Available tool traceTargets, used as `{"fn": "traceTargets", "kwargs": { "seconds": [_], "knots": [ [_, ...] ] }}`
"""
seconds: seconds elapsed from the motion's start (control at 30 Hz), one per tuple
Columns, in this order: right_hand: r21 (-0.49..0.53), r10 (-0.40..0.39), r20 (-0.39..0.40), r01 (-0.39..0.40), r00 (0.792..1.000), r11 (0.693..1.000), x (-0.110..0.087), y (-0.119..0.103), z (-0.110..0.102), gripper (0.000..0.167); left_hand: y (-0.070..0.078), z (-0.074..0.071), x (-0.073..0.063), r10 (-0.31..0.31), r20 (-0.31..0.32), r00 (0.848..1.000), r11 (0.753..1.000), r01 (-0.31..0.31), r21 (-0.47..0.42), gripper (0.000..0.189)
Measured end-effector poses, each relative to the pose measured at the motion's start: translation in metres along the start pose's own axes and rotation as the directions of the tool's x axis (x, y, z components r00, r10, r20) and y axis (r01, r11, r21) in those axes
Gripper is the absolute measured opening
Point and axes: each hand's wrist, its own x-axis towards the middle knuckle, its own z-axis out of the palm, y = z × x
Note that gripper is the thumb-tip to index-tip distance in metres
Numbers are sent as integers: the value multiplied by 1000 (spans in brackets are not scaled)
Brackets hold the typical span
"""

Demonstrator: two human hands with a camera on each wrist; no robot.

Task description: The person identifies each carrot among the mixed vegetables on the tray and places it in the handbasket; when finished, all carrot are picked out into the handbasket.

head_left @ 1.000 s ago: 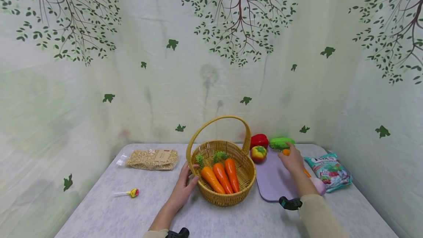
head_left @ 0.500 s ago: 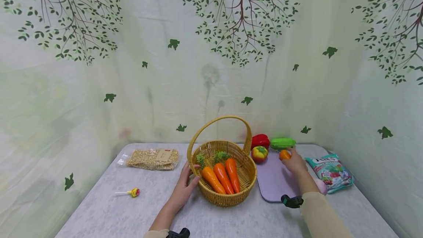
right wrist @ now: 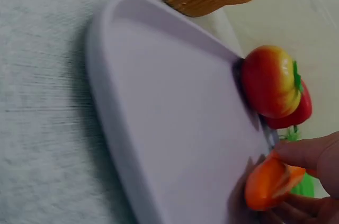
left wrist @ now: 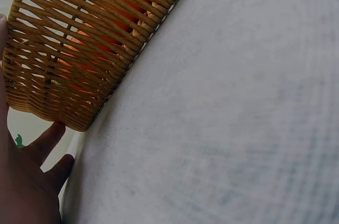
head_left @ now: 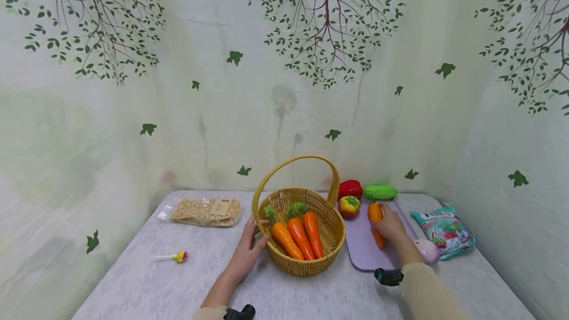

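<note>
My left hand (head_left: 246,247) holds the left rim of the wicker basket (head_left: 306,269) by the handle's foot, thumb on the outer side. In the left wrist view its spread fingers (left wrist: 45,144) lie close along the weave. Inside the basket lie three orange carrots (head_left: 299,239) with green tops. My right hand (head_left: 392,223) grips another carrot (head_left: 375,211) around its middle, close over the lilac tray (head_left: 360,256). In the right wrist view the carrot (right wrist: 267,184) points its rounded end at the camera, thumb and fingers on either side.
On the tray's far end sit a red-yellow fruit (head_left: 348,206), a red pepper (head_left: 350,189) and a green vegetable (head_left: 380,191). A pinkish round item (head_left: 427,251) and a candy bag (head_left: 444,232) lie right. Leftward are a grain bag (head_left: 206,212) and a lollipop (head_left: 180,257).
My right hand has drawn the carrot left and nearer, turning it so more of its length shows; the pinkish item is more exposed. My left hand and the basket have stayed put.
</note>
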Motion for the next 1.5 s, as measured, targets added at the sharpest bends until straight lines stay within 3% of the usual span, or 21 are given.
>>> {"fn": "traceTargets", "kwargs": {
  "seconds": [0.17,0.4,0.73,0.8,0.97,1.2,1.43,1.5],
  "knots": [
    [19,34,-22,-33,999,999,-1,2,10,80,-1,1,0,0,1,1000,1000,0,10,40],
    [6,2,-59,-2,998,1000,-1,3,12,84,-3,2,1,0,-8,1000,1000,0,9,39],
    [221,-10,-65,24,998,975,-20,-1,13,85,1,1,2,-1,-3,1000,1000,1,17,39],
    [293,-12,-62,30,998,956,-25,-5,12,88,1,1,1,1,-5,1000,1000,-1,24,39],
    [483,-13,-101,61,995,874,-39,-22,7,93,1,1,-1,13,-12,1000,1000,-12,24,39],
    [572,-26,-164,117,986,812,-59,-49,5,91,2,1,-4,-19,-13,1000,1000,19,6,40],
    [645,-137,-200,235,970,727,-74,-68,13,81,1,1,-2,-20,-11,1000,1000,20,12,39],
    [646,-161,-209,259,965,718,-75,-72,18,80,0,1,-1,-16,-8,1000,1000,17,20,39]
  ]
}}
